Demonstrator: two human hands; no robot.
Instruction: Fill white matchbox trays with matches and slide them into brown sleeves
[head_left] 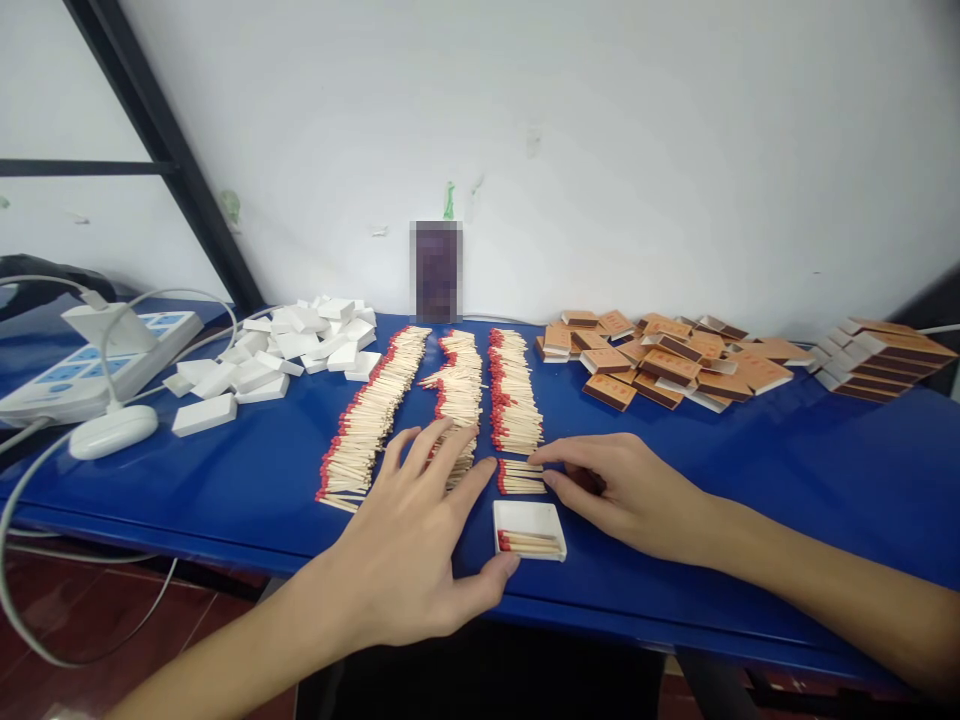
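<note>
My left hand [420,530] is spread over the middle row of matches [459,375]. Its index fingertip is beside the red heads of a small separated group of matches [521,477], and its thumb lies at the near left corner of a white matchbox tray [517,516]. A few matches [531,543] lie inside that tray along its near side. My right hand [630,495] has its index finger and thumb slightly apart at the plain ends of the small group; its other fingers curl under. Beyond this group runs the right row of matches [516,390].
White trays [300,335] are heaped at the back left, near a power strip [172,330] and cables. Another match row [375,410] lies left. Orange matchbox sleeves [667,355] form a heap at the back right, with stacked matchboxes [892,355] farther right. A wall [637,150] stands behind.
</note>
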